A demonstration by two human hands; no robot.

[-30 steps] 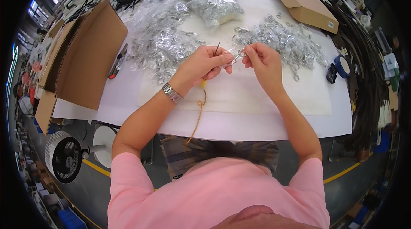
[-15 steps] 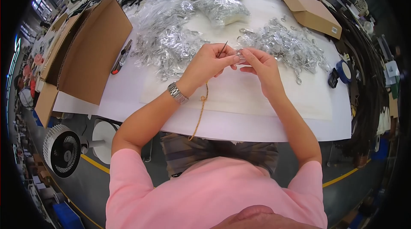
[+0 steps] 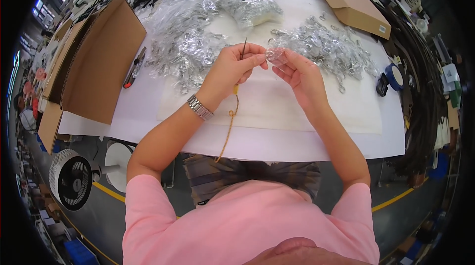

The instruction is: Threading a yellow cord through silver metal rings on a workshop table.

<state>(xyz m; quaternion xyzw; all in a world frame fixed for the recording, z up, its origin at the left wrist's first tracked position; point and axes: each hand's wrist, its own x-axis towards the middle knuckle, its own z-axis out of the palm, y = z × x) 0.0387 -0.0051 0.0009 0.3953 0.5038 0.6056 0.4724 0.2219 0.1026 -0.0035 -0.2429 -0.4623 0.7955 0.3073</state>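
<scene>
My left hand (image 3: 232,67) grips a thin dark needle-like tool (image 3: 244,47) with a yellow handle, its tip pointing up; a tan cord (image 3: 228,121) hangs from the handle down past the table edge. A metal watch (image 3: 200,107) sits on that wrist. My right hand (image 3: 297,72) pinches a small clear plastic bag (image 3: 275,56) right beside the tool. Both hands hover over a white sheet (image 3: 277,101) on the white table (image 3: 148,111). Heaps of small clear bags with metal parts lie to the left (image 3: 185,49) and to the right (image 3: 329,47).
An open brown cardboard box (image 3: 99,67) stands at the left, a flat cardboard box (image 3: 354,5) at the back right. A blue tape roll (image 3: 396,76) and a small black object (image 3: 382,85) lie at the right. A floor fan (image 3: 71,178) stands below the table's left.
Both hands stay close together at the same spot; the fingers shift slightly around the small bag and the tool. The view has drifted a little.
</scene>
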